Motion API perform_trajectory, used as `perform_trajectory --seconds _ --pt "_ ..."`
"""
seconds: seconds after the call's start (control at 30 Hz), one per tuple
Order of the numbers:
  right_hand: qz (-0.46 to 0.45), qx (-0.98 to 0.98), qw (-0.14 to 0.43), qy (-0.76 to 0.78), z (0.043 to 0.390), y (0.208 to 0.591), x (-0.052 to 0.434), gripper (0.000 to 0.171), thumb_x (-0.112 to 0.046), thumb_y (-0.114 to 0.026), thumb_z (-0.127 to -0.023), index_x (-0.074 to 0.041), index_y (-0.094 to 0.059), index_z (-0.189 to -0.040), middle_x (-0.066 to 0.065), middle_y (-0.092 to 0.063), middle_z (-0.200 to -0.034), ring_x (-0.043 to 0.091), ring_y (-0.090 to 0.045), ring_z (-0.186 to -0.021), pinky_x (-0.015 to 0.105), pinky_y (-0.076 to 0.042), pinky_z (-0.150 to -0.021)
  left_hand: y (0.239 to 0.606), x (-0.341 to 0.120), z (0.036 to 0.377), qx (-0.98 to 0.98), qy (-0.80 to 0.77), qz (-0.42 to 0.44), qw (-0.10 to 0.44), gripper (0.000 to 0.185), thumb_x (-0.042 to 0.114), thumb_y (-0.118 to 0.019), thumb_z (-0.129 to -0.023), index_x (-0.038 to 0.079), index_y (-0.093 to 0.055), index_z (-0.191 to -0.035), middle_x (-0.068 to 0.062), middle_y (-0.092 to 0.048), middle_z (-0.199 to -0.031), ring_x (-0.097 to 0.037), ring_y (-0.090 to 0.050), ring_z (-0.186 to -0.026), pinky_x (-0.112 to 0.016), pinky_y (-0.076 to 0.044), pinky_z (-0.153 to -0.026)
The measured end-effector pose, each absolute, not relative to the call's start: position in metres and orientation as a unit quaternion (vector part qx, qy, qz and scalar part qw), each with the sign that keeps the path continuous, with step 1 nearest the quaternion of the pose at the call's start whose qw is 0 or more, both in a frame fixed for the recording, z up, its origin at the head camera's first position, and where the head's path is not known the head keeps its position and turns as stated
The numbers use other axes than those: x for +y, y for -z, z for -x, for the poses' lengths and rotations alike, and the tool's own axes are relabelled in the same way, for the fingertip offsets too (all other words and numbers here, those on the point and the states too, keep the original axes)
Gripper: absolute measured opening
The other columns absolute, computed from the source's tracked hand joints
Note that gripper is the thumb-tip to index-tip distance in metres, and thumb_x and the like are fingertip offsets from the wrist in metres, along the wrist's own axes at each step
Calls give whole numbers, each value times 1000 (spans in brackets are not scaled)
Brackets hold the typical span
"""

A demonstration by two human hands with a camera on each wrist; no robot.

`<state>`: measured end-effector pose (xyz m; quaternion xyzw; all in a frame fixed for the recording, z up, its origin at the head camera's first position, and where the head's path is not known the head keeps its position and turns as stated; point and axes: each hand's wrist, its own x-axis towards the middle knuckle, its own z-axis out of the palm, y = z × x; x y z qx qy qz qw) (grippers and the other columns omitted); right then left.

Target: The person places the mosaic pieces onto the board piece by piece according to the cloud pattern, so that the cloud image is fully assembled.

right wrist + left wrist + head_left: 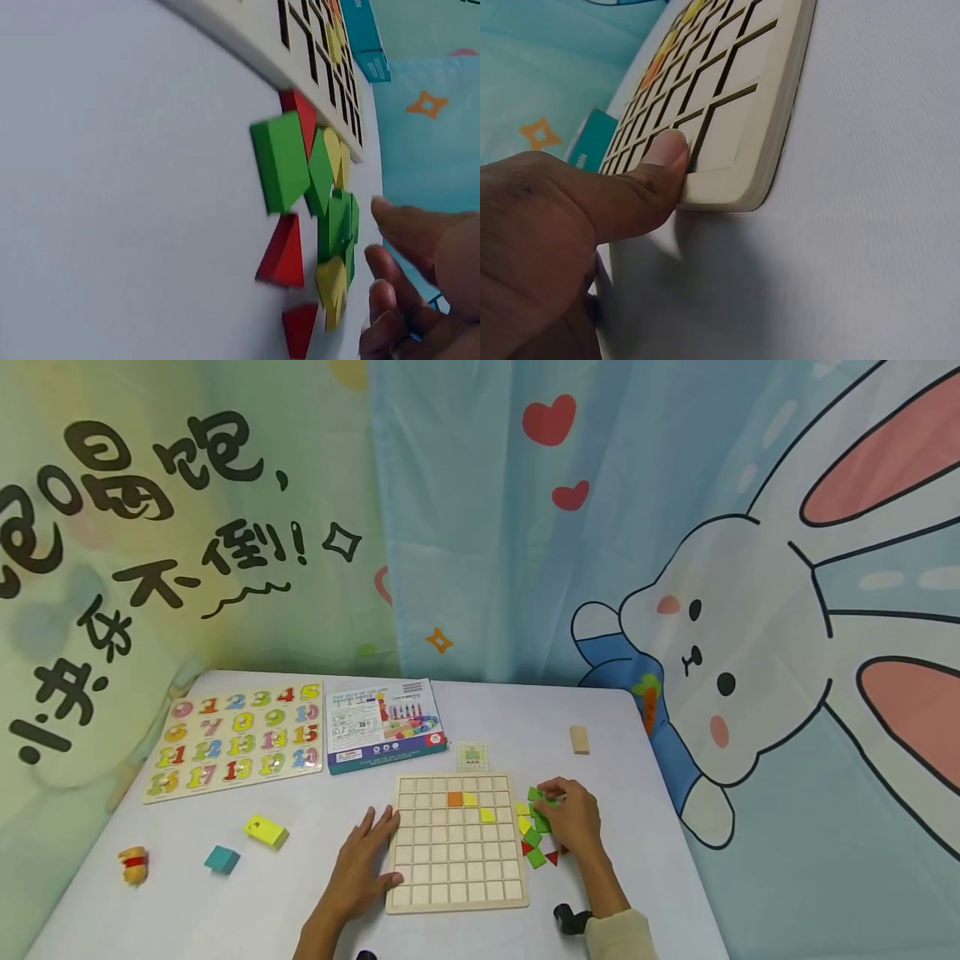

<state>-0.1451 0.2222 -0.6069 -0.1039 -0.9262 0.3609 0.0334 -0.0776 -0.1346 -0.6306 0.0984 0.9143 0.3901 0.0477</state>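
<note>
The left hand (365, 860) lies flat, fingers straight, against the left edge of the wooden grid board (457, 893) (its thumb presses the corner in the left wrist view). Better to keep it braced there, so the board cannot slide. To the right, the right hand (572, 814) reaches, fingers curled, into the loose tiles (536, 847) — whether it pinches one I cannot tell. Only the right wrist view shows red triangles (283, 251) plainly — separate from the green pieces.

Two bare hands, no gloves, no rings seen. Left hand (365, 860): forearm bare to frame edge, short trimmed thumbnail. Right hand (572, 816): cream sleeve (619, 937) pushed up forearm, small black device (572, 919) strapped at wrist.
</note>
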Motion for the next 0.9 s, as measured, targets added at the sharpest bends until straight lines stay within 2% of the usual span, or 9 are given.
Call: perform_trajectory --seconds 0.2,0.47,0.6,0.8,0.9 --pt "56 -938 -13 -343 144 608 217 19 -15 -89 -86 -15 -81 -103 2 -70 -94 17 -63 -87 31 -48 -73 631 -136 77 913 -393 -101 39 94 7 -94 -73 6 -51 -156 -14 -42 -168 -49 -27 -160 -72 -22 -129" --pt "57 -949 -35 -309 145 606 203 17 -10 -87 -86 -13 -74 -96 1 -64 -89 14 -59 -81 30 -47 -68 633 -137 78 908 -403 -110 29 94 7 -94 -72 6 -52 -155 -15 -44 -168 -50 -28 -160 -72 -23 -128" --pt "48 -948 -26 -314 144 605 203 17 -11 -87 -87 -14 -70 -92 -2 -66 -85 13 -61 -79 30 -47 -68 634 -137 77 908 -403 -109 29 94 8 -94 -71 7 -52 -156 -14 -44 -167 -50 -28 -160 -72 -23 -128" --pt "21 -931 4 -366 134 603 198 19 -9 -83 -91 -17 -74 -105 -2 -63 -84 11 -51 -68 25 -41 -58 635 -137 77 909 -401 -106 36 94 9 -95 -72 9 -52 -156 -13 -44 -168 -48 -27 -161 -72 -23 -129" --pt "12 -921 15 -389 128 604 190 15 -11 -84 -90 -18 -73 -98 -3 -65 -83 10 -50 -63 23 -40 -53 634 -137 77 909 -402 -104 40 94 9 -94 -72 9 -52 -156 -12 -44 -168 -48 -27 -161 -71 -22 -129"
